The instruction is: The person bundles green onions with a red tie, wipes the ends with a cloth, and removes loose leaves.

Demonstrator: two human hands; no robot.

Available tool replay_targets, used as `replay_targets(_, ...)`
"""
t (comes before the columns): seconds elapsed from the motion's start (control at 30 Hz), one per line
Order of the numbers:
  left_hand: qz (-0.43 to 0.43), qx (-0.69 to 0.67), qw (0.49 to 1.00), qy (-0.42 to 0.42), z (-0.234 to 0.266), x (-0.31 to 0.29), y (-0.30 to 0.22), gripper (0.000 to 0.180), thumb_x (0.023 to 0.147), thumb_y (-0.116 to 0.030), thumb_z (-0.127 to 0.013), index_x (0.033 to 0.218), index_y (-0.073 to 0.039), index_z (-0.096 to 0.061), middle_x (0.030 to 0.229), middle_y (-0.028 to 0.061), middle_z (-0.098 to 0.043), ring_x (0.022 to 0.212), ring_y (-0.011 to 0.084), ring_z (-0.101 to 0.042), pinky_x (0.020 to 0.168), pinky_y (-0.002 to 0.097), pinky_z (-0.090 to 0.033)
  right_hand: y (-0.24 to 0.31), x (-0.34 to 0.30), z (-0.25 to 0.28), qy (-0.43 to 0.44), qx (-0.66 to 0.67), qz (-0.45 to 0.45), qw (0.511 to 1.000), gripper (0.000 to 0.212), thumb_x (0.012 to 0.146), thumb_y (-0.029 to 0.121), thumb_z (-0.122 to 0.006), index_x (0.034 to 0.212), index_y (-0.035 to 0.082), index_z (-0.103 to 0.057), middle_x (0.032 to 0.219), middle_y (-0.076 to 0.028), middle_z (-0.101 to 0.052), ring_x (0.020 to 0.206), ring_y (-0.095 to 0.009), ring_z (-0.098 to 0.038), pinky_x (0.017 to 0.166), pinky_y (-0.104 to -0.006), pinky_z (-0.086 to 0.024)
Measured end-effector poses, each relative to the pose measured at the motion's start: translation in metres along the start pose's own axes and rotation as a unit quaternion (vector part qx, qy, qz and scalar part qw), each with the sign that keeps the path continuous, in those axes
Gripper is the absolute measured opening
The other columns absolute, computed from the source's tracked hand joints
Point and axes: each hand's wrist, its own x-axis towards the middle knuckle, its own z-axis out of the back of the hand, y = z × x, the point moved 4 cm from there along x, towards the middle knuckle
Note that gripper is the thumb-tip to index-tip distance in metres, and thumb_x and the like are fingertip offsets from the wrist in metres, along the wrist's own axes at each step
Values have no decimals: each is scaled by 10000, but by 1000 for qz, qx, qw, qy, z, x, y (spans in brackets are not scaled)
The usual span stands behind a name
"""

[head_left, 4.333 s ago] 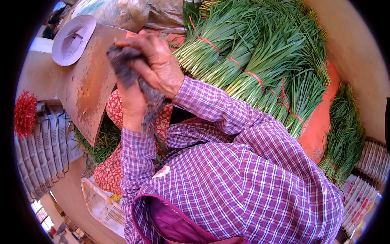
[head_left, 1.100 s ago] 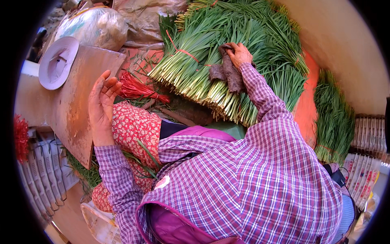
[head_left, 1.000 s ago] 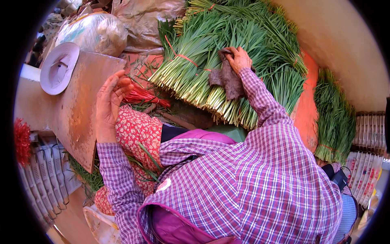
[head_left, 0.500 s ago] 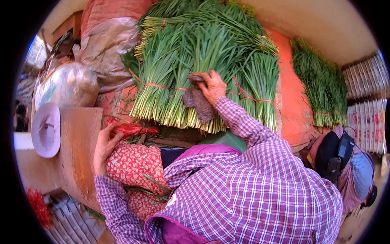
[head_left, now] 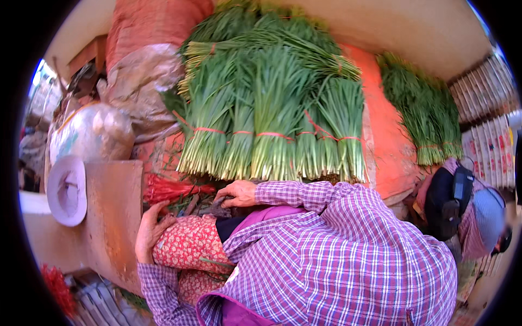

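Note:
My left hand [head_left: 152, 231] rests against my knee in red floral trousers [head_left: 187, 242], fingers slightly apart and nothing visible in them. Beside it lies a bunch of red ties [head_left: 173, 187]. My right hand [head_left: 237, 193] is low in front of my lap, fingers bent over a grey-brown cloth [head_left: 215, 207], which is mostly hidden by the hand and the shadow. Just beyond stand bundles of green chives [head_left: 274, 98], pale stem ends toward me. Red bands [head_left: 275, 135] circle several bundles.
More chive bundles [head_left: 421, 108] lean by the wall at right on orange sheeting [head_left: 380, 119]. A wooden board [head_left: 113, 217] with a pale hat [head_left: 66, 190] is at left, near a filled plastic bag [head_left: 98, 130]. Another person's cap [head_left: 486, 220] shows at right.
My right hand has come down off the chives toward my lap with the cloth, uncovering the middle bundle and its red band. My left hand has settled lower on the knee.

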Motion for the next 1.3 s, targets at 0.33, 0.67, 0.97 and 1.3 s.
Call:
replay_targets(0.33,-143,-419,852,-280,14,-36,-95,1123,712,-323,-832,1522,-82,-93,1456,118,-348,1330,223,-359,1086,355,-320,205,119,57,-128,382,119,907,287,980,178,-518,1207,3,-540,1090,-59,-604,1002,-104,-533,891,-252,-441)
replay_targets(0.67,53,-503,739,-446,-3,-105,-119,424,938,-171,-607,1302,8,-483,1106,62,-627,977,119,-590,889,256,-469,261,190,33,-173,141,294,929,171,887,109,-601,1006,-14,-606,933,-203,-649,862,-345,-643,751,-375,-508)
replay_targets(0.97,126,-406,699,-576,-7,-164,-152,304,926,-150,-620,1182,2,-557,1135,79,-626,987,160,-608,883,276,-476,261,207,24,-112,150,194,963,280,864,284,-636,818,15,-699,755,-217,-648,695,-339,-656,641,-403,-503)
replay_targets(1.3,164,-293,721,-607,-75,-254,-163,388,897,-135,-619,1241,33,-554,1099,82,-644,982,154,-597,891,286,-463,319,156,4,-41,190,286,938,209,914,176,-586,931,-24,-646,776,-189,-657,711,-255,-663,654,-330,-496)
